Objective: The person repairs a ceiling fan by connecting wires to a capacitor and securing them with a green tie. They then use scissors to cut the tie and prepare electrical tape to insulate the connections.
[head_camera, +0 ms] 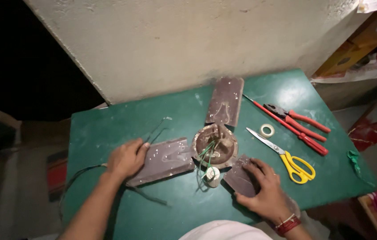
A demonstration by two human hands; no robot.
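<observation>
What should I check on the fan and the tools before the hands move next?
1. Left hand flat on the left fan blade: ok.
2. Right hand flat on the near blade: ok.
3. Green wires tidy at the fan hub: not ok, they spill out loose.
4. Scissors shut: not ok, the blades are apart.
5. Screwdriver, pliers and tape roll lying on the green table: ok.
</observation>
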